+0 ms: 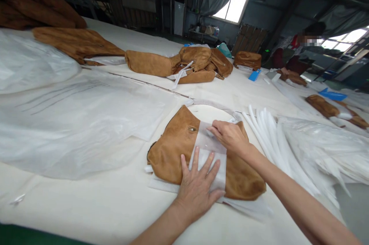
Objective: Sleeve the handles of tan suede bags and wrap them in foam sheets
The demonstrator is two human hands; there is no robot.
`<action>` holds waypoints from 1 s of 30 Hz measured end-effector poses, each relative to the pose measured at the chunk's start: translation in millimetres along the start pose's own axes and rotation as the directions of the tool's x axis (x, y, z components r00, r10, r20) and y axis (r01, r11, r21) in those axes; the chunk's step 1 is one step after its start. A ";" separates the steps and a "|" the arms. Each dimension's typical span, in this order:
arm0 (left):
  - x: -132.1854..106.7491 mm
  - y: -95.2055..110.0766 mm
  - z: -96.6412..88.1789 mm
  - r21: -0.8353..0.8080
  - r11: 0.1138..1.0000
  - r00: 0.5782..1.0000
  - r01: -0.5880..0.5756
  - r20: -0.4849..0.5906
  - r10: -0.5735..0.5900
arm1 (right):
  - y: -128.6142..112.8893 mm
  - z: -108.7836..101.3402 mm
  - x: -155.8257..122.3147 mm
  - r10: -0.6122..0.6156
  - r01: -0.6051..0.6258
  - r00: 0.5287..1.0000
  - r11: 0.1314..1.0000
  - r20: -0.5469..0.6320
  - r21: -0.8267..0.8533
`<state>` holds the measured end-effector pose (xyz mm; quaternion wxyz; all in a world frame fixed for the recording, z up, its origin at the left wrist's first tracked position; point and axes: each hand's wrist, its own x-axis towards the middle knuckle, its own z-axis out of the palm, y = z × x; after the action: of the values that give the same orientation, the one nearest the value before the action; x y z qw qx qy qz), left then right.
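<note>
- The left hand (198,187) lies flat on a white strip (211,154), fingers spread wide and straight, palm pressing down; it grips nothing.
- The right hand (230,136) sits at the far end of the same strip, fingers bent with the tips on the strip's edge. I cannot tell whether they pinch it or only press on it.
- The strip runs across a tan suede bag (173,152), from its far edge to its near edge.
- The bag lies flat on the table (86,206), right in front of the person, between both forearms.
- A small metal fitting (192,129) shows on the bag just left of the strip.
- A white sheet (161,184) pokes out from under the bag's near edge.
- Large clear plastic sheets (72,122) are spread on the table to the left of the bag.
- A heap of white wrapping (291,149) lies to the right, near the right forearm.
- More tan bags (187,66) lie well apart at the far side of the table, with a blue item (255,75) near them.
- Another person (291,58) is at the far right end of the table.
</note>
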<state>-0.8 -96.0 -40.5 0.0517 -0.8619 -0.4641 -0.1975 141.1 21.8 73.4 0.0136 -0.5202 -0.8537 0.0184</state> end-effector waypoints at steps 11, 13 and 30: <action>-2.5 -28.1 -37.2 -0.102 0.985 0.988 -0.139 0.054 0.145 | -10.9 62.4 -62.9 -0.229 0.233 0.972 0.956 -0.044 0.176; 4.5 -40.8 -47.0 -0.066 0.986 0.987 -0.153 -0.048 0.150 | -8.7 68.6 -62.2 -0.239 0.250 0.968 0.955 -0.080 0.159; 24.2 -76.7 -18.5 0.097 0.973 0.975 -0.211 -0.051 0.217 | -7.0 47.2 -79.6 -0.160 0.168 0.986 0.964 -0.055 0.209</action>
<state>-57.2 -38.9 -21.4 0.1261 -0.8973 -0.3751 -0.1956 169.5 -52.9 26.3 0.0868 -0.4437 -0.8865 0.0984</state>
